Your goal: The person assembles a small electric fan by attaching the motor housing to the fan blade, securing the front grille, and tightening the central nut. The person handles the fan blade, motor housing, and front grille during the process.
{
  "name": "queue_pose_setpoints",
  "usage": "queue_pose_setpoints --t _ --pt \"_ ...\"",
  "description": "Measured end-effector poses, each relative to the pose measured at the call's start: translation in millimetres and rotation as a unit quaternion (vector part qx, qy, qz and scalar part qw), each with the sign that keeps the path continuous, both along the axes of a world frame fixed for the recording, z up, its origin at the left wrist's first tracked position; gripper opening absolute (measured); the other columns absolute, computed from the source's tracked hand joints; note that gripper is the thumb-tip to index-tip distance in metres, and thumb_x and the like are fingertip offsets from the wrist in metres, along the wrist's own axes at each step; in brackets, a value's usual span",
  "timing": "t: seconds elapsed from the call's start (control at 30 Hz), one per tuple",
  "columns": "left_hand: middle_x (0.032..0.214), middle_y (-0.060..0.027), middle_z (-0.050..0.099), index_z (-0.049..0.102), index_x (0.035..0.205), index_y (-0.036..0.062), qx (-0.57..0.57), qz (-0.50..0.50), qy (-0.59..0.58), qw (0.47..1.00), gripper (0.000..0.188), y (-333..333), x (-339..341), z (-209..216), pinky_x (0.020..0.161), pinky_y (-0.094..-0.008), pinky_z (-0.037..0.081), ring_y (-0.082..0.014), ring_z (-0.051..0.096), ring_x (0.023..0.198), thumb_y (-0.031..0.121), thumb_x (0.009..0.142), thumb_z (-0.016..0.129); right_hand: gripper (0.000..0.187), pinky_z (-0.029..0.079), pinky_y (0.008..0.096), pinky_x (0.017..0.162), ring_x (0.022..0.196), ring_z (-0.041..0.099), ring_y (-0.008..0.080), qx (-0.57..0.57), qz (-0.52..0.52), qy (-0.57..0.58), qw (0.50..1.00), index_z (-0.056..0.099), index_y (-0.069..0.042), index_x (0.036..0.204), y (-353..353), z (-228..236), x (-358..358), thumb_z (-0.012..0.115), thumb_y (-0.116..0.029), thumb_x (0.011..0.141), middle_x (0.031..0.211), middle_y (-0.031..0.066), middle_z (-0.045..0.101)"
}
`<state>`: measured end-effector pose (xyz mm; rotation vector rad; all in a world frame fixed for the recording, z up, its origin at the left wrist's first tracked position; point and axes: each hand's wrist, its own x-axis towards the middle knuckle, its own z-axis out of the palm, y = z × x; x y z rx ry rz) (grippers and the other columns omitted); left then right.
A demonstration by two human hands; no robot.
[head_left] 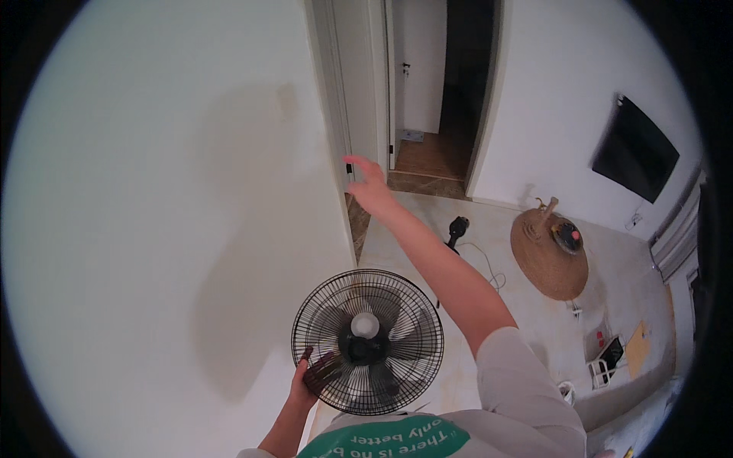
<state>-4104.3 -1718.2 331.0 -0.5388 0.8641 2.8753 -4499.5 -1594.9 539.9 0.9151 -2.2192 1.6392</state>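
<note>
The fan (367,341) is up off the floor, its grille rim clasped in the left hand (305,382)'s curled fingers, while the right hand (369,185), fingers spread and empty, reaches the door frame (336,114) just beyond its fingertips.

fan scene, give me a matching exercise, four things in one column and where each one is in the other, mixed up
Things:
1. fan
2. right hand
3. round woven mat
4. dark screen

Places:
A. mounted on the white wall at the right
B. stretched out toward the corner of the wall by the doorway
C. flat on the pale floor
D. gripped at its wire grille by the left hand

Pairs: 1-D, 2-B, 3-C, 4-A
</note>
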Motion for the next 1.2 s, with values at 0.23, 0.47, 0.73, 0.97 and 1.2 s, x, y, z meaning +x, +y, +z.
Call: queue_pose_setpoints --t 0.23,0.47,0.73,0.97,1.2 --pt "0.142 -0.0215 0.045 0.030 0.145 0.0227 -0.008 0.036 -0.050 0.998 0.062 -12.6 -82.3 3.4 0.105 -0.0561 0.041 -0.0397 0.048 0.127 0.042 0.093 0.057 0.073 0.029 0.0513 0.109 0.141 0.023 0.0379 0.071 0.040 -0.149 0.985 0.040 -0.032 0.140 -136.2 50.1 -108.5 0.060 -0.010 0.073 0.151 0.0182 0.024" --pt "0.144 -0.0215 0.043 0.029 0.145 0.0248 -0.005 0.043 -0.017 0.999 0.060 -18.6 -104.6 0.1 0.104 -0.0575 0.040 -0.0410 0.048 0.126 0.042 0.094 0.055 0.078 0.029 0.0525 0.108 0.143 0.020 0.0385 0.039 0.083 -0.194 0.977 0.035 -0.035 0.142 -172.6 34.6 -136.6 0.060 -0.008 0.073 0.154 0.0190 0.021" --pt "0.143 -0.0234 0.043 0.036 0.143 0.0279 -0.027 0.037 -0.063 0.997 0.058 -7.0 -116.6 -8.3 0.105 -0.0580 0.038 -0.0418 0.046 0.127 0.048 0.092 0.055 0.079 0.024 0.0482 0.114 0.145 0.017 0.0377 0.099 0.082 -0.130 0.983 0.033 -0.027 0.147 -130.9 38.8 -110.3 0.056 -0.002 0.076 0.156 0.0225 0.016" --pt "0.143 -0.0205 0.044 0.030 0.146 0.0290 -0.041 0.000 -0.114 0.993 0.052 14.2 -127.2 -14.1 0.104 -0.0559 0.041 -0.0397 0.048 0.127 0.046 0.099 0.044 0.074 0.021 0.0473 0.116 0.145 0.016 0.0377 0.113 0.021 -0.142 0.983 0.033 -0.024 0.147 30.0 12.1 -69.7 0.056 -0.005 0.079 0.156 0.0226 0.017" --pt "0.138 -0.0218 0.049 0.036 0.140 0.0258 -0.032 -0.075 -0.067 0.994 0.046 60.0 -140.9 -3.2 0.100 -0.0571 0.043 -0.0393 0.050 0.124 0.045 0.099 0.042 0.058 0.037 0.0358 0.105 0.130 0.043 0.0260 -0.008 -0.103 -0.226 0.969 0.051 -0.017 0.136 240.7 -51.1 6.3 0.058 -0.002 0.080 0.138 0.0122 0.050"
